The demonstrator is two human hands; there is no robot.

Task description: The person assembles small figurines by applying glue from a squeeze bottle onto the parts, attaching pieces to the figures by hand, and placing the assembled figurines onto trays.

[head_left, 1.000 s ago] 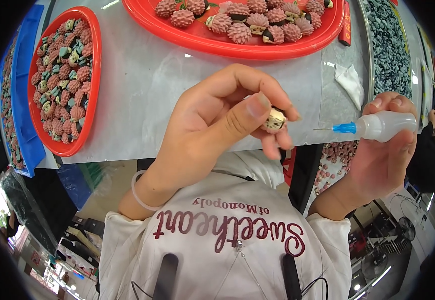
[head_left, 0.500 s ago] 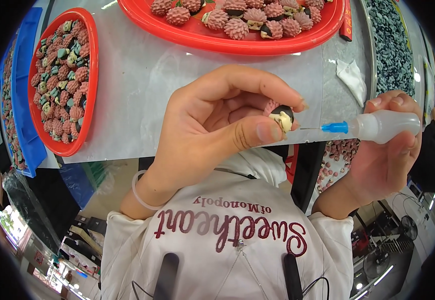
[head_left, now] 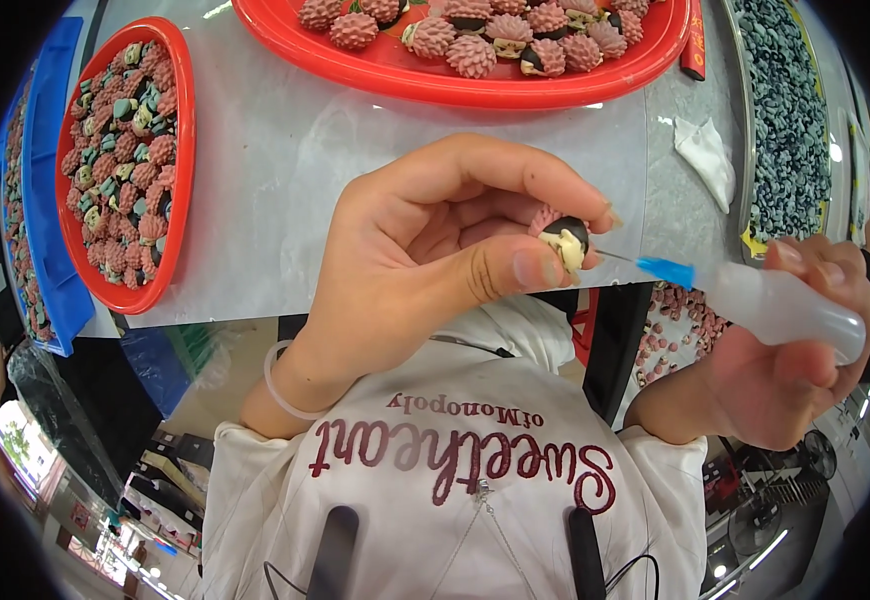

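Observation:
Between the thumb and fingers of my left hand (head_left: 435,255) is a small figurine (head_left: 563,240) with a pink spiky back, a black part and a cream front. My right hand (head_left: 790,370) grips a translucent squeeze bottle (head_left: 790,308) with a blue-based needle tip (head_left: 667,271). The bottle slants, its base lower than its needle. The needle's thin end reaches to the figurine's right edge; whether it touches cannot be made out. My fingers hide part of the figurine.
A red tray (head_left: 435,88) of similar pink figurines lies at the far side. At left, a red basin (head_left: 187,150) of small pink and teal pieces stands beside a blue tray (head_left: 47,180). Crumpled white tissue (head_left: 705,160) lies near a metal tray of dark pieces (head_left: 783,110) at right.
My right hand has moved down and right, tilting the bottle so its base drops and its needle points up toward the figurine. My left hand has barely moved.

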